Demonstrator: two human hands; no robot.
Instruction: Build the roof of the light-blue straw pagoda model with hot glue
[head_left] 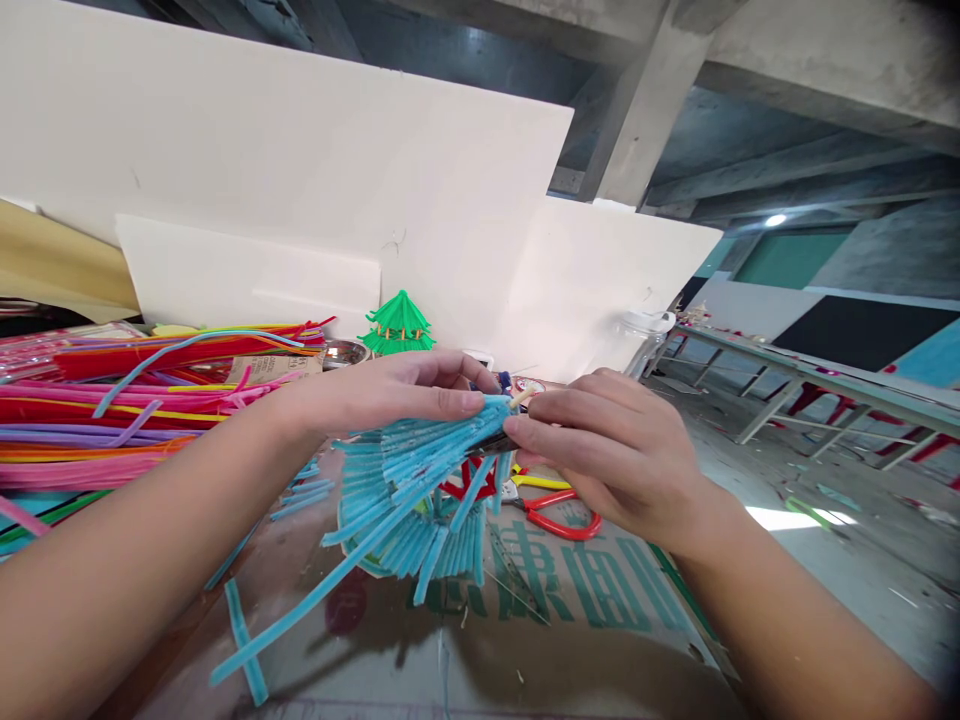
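Note:
Between my hands, above the work surface, is a fan-shaped craft piece (420, 480) built from rows of light blue pipe cleaners. My left hand (420, 388) grips its upper edge, thumb on the near side. My right hand (615, 440) is closed at the piece's tip, beside a short pale stick (527, 395) that pokes out there. Something dark shows under the right fingertips, too hidden to name. One long blue pipe cleaner (300, 620) trails toward the lower left. Red parts show inside the piece. Red-handled pliers (562, 515) lie behind it, near a yellow handle (541, 482).
Bundles of coloured pipe cleaners (112, 410) are heaped at left. Cut blue pieces (244, 640) lie on the printed cardboard (585, 600). A green tree-like craft (401, 325) stands by the white board (300, 150). A clear jar (641, 335) is at right.

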